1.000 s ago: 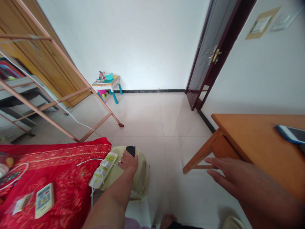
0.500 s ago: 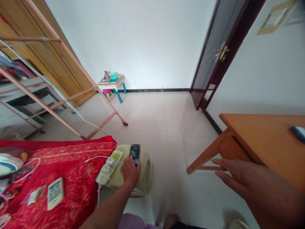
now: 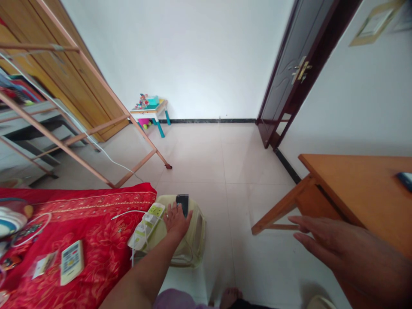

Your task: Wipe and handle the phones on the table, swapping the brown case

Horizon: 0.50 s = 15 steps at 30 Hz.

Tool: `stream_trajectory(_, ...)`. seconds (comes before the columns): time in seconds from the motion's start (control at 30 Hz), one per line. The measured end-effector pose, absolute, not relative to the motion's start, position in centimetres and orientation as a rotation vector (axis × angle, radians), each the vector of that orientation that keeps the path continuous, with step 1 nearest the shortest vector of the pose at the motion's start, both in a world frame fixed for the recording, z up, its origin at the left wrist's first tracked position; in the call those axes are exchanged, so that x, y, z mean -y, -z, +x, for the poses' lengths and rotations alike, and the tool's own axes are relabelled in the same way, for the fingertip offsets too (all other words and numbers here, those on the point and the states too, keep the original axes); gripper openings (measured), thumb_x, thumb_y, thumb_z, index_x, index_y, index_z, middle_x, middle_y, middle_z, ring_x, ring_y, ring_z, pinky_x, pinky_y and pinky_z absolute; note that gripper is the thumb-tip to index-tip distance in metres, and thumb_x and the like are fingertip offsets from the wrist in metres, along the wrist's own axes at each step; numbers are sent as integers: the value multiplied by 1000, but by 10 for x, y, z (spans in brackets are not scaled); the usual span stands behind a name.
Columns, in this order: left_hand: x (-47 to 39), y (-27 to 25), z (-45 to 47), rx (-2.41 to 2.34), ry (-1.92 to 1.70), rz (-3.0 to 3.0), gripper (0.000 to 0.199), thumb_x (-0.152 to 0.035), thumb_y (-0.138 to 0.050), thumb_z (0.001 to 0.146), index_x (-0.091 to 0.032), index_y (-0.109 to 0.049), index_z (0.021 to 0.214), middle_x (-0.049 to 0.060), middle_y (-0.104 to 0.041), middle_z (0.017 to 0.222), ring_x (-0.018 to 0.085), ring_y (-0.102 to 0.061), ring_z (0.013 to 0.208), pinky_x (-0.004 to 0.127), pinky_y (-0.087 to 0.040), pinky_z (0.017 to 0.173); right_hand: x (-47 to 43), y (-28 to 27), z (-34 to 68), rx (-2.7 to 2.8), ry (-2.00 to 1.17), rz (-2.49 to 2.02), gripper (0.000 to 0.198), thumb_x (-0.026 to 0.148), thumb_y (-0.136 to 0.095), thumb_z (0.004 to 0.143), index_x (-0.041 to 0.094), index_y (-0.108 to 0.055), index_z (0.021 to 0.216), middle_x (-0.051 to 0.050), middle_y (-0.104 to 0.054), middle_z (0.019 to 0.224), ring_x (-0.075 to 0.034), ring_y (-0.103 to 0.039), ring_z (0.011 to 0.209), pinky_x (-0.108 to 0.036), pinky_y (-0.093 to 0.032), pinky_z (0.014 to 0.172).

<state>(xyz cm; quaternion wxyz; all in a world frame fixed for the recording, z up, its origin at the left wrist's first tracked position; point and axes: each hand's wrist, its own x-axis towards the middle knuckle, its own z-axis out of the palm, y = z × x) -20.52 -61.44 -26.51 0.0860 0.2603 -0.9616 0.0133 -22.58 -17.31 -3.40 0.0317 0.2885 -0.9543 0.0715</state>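
My left hand [image 3: 177, 221] reaches down over a pale yellow plastic stool [image 3: 201, 231], fingers spread. Its fingertips lie on or just over the lower part of a dark smartphone [image 3: 183, 201] resting on the stool top. The phone's screen looks black, and part of it is hidden by my fingers. Beside the phone, along the stool's left edge, is a white and green power strip [image 3: 149, 225] with cables. On the right, my right hand [image 3: 341, 244] hovers in the air in front of the wooden table, holding nothing, fingers stretched out and thumb apart.
A red cloth-covered bed [image 3: 106, 240] bears a calculator-like white device [image 3: 72, 262]. A copper-coloured rack [image 3: 106, 86] stands behind it. A wooden table [image 3: 370, 184] is at right, a toy table [image 3: 154, 112] by the far wall, and a dark door [image 3: 289, 64] at upper right.
My left hand has shifted slightly, with its fingers more spread over the phone. The phone's screen has turned darker. The right hand has hardly moved.
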Motion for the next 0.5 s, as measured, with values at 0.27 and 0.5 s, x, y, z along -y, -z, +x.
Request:
stream_trajectory(0.27,620,270,-193,2803,-67,750,70,-58,-43,89,-10,-47,139,17,-41,149,35,-22,142,54,-17,113,172,37,-225,2932,-243,852,43,58,-41,90,36,-69,115,1,-72,110,-31,-70,97,-50,-61,80)
stream_trajectory(0.5,609,278,-156,2812,-70,754,65,-54,-45,89,-12,-48,138,16,-42,148,32,-23,143,52,-17,113,166,42,-227,2957,-245,877,43,56,-47,89,34,-67,120,-1,-71,115,-31,-69,99,-47,-61,80)
